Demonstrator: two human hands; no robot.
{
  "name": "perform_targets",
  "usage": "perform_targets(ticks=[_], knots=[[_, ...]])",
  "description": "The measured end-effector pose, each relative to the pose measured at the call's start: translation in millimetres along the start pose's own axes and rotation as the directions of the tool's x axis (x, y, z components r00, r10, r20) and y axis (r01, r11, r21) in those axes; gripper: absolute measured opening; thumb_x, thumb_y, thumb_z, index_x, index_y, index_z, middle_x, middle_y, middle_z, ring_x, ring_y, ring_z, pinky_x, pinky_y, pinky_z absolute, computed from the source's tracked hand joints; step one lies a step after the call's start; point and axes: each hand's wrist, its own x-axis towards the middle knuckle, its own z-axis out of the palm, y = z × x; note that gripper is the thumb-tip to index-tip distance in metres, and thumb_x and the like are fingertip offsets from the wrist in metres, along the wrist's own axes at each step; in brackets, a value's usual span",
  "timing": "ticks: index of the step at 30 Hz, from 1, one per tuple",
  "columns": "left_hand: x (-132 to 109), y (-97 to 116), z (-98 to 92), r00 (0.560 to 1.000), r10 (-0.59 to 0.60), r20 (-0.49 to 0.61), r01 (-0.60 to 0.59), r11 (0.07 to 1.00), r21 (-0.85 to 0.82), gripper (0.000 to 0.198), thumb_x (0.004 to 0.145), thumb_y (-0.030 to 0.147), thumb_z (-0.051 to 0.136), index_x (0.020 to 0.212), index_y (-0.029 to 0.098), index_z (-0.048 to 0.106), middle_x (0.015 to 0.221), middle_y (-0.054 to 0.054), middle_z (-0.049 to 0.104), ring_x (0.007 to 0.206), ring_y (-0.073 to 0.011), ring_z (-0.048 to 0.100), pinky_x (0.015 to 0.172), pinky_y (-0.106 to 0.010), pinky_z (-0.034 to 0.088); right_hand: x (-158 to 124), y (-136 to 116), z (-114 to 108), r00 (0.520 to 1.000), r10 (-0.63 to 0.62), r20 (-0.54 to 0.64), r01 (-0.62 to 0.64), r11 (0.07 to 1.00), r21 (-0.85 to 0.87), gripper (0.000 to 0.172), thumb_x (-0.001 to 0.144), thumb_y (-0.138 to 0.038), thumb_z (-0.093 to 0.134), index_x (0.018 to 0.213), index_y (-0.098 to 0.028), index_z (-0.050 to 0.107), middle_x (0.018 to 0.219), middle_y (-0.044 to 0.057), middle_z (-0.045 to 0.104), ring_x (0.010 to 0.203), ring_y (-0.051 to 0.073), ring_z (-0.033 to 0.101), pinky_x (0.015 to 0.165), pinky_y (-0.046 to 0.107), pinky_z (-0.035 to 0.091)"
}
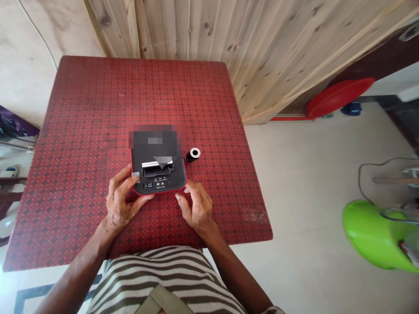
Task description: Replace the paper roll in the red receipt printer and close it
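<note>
A flat black device with a red rim (176, 179), which looks like a small printer, lies on the red patterned table (98, 96). Its near part shows a slot, a white label strip and small icons; its far part is blurred by pixel blocks. My left hand (121, 200) grips the near left corner, fingers on the side and top, thumb along the front edge. At the near right corner, my right hand (198, 205) has its fingertips against or very close to the rim, thumb apart from them. Just right of the device is a small black roll with a white end (195, 153).
Pale wood panelling (196, 26) borders the table's far side. To the right on the tiled floor stand a bright green plastic stool or tub (366, 235) and a cable (360, 174). Farther back, a red round plastic item (340, 97) leans by the wall.
</note>
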Motion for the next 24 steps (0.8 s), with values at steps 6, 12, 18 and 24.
perform_targets(ticks=[6,12,18,24], knots=[[-0.8,0.8,-0.2,1.0,-0.004,-0.023,0.004,1.0,-0.007,0.073,0.081,0.038,0.089,0.144,0.025,0.053,0.133,-0.011,0.069,0.123,-0.0261,0.071,0.099,-0.038,0.064,-2.5,0.4,2.9,0.995,-0.096,-0.021,0.092,0.985,-0.144,0.052,0.106,-0.031,0.056,0.153,-0.012,0.045,0.093,0.01,0.074,0.077,0.023,0.069,0.071,0.035,0.06],[-2.3,-1.2,-1.4,1.0,-0.003,-0.01,0.002,0.998,-0.059,0.074,0.08,0.034,0.09,0.144,0.023,0.055,0.136,-0.013,0.069,0.124,-0.0259,0.072,0.1,-0.036,0.064,-3.3,-0.6,4.7,0.989,-0.137,-0.049,0.126,0.975,-0.183,0.061,0.106,-0.042,0.056,0.155,-0.007,0.044,0.081,0.008,0.071,0.063,0.021,0.064,0.058,0.034,0.055],[-3.8,-2.2,-2.2,1.0,-0.009,-0.011,0.009,0.998,-0.068,0.073,0.081,0.034,0.089,0.144,0.024,0.055,0.138,-0.012,0.069,0.124,-0.0256,0.072,0.1,-0.036,0.065,-3.6,-1.5,4.5,0.986,-0.15,-0.07,0.135,0.974,-0.181,0.054,0.106,-0.037,0.058,0.15,-0.007,0.049,0.079,0.008,0.071,0.062,0.021,0.065,0.059,0.034,0.055],[-3.3,-1.2,-1.6,1.0,0.0,-0.007,-0.001,0.997,-0.081,0.073,0.079,0.028,0.09,0.143,0.017,0.056,0.133,-0.014,0.07,0.126,-0.0256,0.07,0.105,-0.035,0.062,-2.3,-0.4,-0.6,0.996,-0.061,-0.061,0.057,0.996,-0.065,0.035,0.106,-0.029,0.054,0.139,-0.016,0.057,0.085,0.007,0.074,0.068,0.019,0.068,0.064,0.033,0.057]])
